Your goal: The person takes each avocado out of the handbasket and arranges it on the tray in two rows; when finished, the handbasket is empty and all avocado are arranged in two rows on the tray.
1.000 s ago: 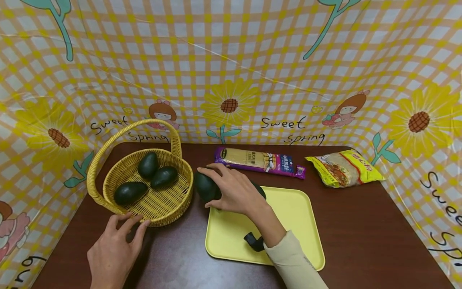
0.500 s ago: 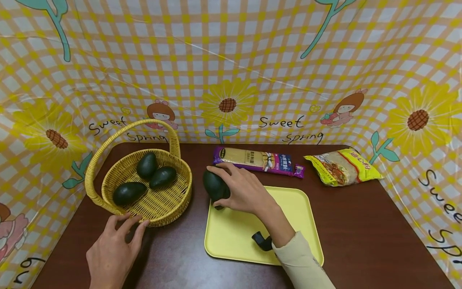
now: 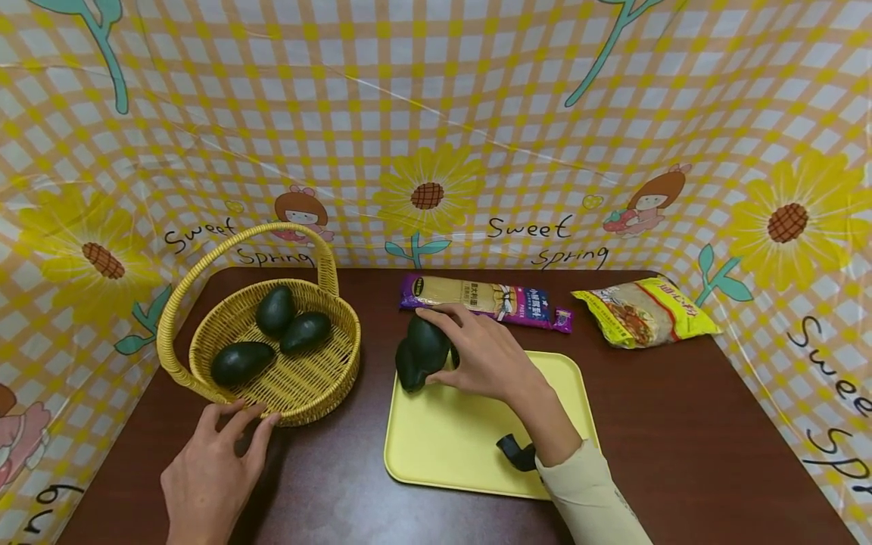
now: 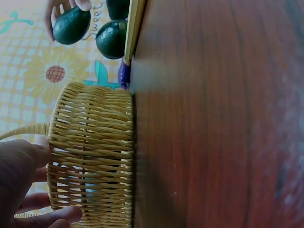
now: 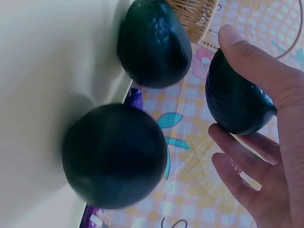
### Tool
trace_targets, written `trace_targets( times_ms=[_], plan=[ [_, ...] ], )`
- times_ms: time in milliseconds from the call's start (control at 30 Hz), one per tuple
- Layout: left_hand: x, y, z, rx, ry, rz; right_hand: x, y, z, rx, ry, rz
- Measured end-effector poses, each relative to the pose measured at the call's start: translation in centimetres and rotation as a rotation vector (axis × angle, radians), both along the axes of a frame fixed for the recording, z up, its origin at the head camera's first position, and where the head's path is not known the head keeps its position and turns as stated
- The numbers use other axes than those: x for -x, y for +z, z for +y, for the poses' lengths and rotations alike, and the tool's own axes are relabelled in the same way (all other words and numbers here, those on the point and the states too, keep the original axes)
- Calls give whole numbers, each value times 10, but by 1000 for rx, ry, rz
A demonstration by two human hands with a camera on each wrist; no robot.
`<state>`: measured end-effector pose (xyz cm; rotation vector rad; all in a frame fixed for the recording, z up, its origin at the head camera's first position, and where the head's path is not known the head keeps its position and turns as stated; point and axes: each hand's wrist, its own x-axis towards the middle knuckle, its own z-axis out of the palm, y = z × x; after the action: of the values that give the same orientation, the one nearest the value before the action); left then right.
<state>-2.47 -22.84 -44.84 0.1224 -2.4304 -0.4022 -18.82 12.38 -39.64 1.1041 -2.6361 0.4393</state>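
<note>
My right hand grips a dark green avocado between thumb and fingers above the yellow tray. In the right wrist view, the held avocado is apart from two others, a farther avocado and a nearer avocado, at the tray. The head view shows one avocado at the tray's far left corner; the other is mostly behind my hand. My left hand rests its bent fingertips on the near rim of the wicker basket, its thumb touching the rim.
Inside the basket lie three avocados; its tall handle arches over the left side. Behind the tray is a purple pasta pack, with a yellow food bag to the right. A black curved piece juts from the right sleeve.
My right hand has moved right over the tray with its avocado, uncovering another avocado at the tray's corner. The left hand stays at the basket rim.
</note>
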Motion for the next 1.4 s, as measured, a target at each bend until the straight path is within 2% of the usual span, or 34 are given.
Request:
trace_targets(
  times_ms=[433,767,1400],
  plan=[
    [0,2,-1,-5,10,-17,3,3,28,24,-51,-19],
    [1,2,-1,-11,14,-37,5,2,46,7,-101,0],
    [0,1,-1,-15,10,-28,5,-3,80,-11,-160,-34]
  ],
)
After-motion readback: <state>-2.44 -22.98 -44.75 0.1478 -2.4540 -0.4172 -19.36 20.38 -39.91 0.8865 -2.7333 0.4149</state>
